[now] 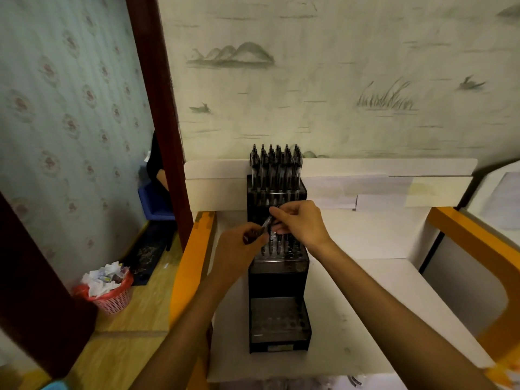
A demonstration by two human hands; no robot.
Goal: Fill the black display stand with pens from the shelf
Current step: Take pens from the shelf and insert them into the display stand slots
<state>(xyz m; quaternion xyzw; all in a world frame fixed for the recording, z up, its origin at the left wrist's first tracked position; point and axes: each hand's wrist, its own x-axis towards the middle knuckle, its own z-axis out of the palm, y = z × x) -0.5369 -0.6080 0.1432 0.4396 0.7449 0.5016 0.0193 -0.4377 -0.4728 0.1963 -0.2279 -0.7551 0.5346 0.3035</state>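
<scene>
While my left hand [242, 243] hangs over the left edge of the white shelf board [380, 291], its fingers are curled round a small bundle of dark pens [254, 235], one of them slanting up toward my other hand. Just right of it, the black stepped plastic display stand [278, 288] sits near the board's back left corner, against the white back panel [216, 190]. Its top tier is packed with upright black pens [274, 167]. The middle tier holds only a few pens [278, 243], standing along its left side. The lowest tier [277, 316] shows bare holes. My right hand [301, 223] hovers over the middle tier, thumb and forefinger pinching the upper end of the slanting pen [267, 222].

To do this step well, I think I should draw that single pen clear of the bundle, turn it upright, and lower its tip straight into the next open hole beside those already standing. My left hand should grip the rest firmly, so none slip out over the board's edge. Filling each row in order would keep standing pens from crowding my fingers.
</scene>
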